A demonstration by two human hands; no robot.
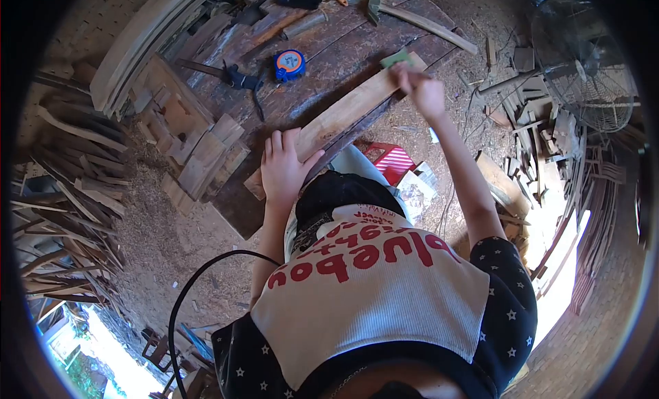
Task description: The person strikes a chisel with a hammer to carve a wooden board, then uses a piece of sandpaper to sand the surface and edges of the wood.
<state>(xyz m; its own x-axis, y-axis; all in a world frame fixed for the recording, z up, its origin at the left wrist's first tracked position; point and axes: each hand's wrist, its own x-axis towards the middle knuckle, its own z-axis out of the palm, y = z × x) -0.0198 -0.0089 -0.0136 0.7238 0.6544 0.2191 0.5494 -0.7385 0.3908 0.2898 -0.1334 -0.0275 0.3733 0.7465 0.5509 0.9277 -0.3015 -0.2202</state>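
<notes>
A long, light-brown wooden plank (347,112) lies slantwise along the near edge of the worktable. My left hand (283,167) rests on its lower left part, fingers stretched out and thumb spread to the side. Near the plank's far right end, my right hand (420,94) is closed on a green piece of sandpaper (395,59) pressed to the upper face. Motion smears the fingers of this hand a little, and they hide part of the sandpaper.
On the worktable (336,52) are a blue tape measure (290,65), a hammer (425,27) and a dark clamp-like tool (237,76). Wood offcuts (199,152) are piled at left. A fan (583,69) stands right, and a red striped box (390,162) sits below the plank.
</notes>
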